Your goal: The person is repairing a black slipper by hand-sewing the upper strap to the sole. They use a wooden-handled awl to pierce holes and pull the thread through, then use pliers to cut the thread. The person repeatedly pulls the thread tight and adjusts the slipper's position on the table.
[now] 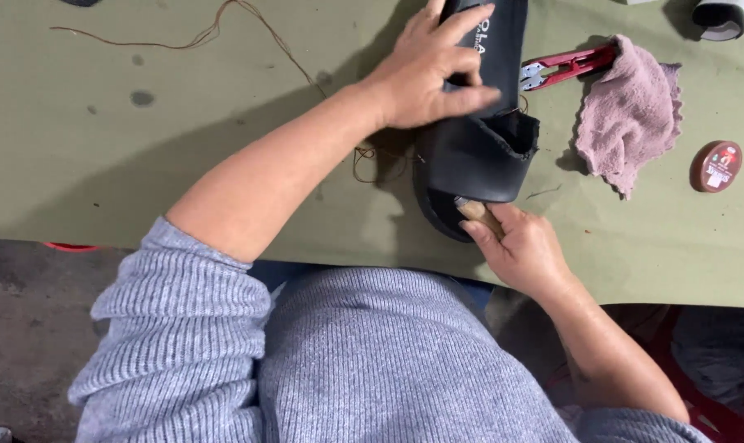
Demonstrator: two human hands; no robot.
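A black slide sandal point(470, 160) lies on the olive-green table point(183, 148), toe end toward me. My left hand point(429, 70) presses flat on the sandal's footbed, fingers spread over it. My right hand point(519, 246) sits at the near end of the sandal and grips a small wooden-handled tool point(477, 212) whose tip goes under the strap opening. A frayed dark edge shows along the strap's upper right.
Red-handled thread snips point(565, 66) lie right of the sandal, beside a crumpled mauve cloth point(630, 115). A small round brown tin point(716, 166) sits at the right. Brown thread point(224, 29) trails across the table's upper left. A white object point(721, 16) is at the top right corner.
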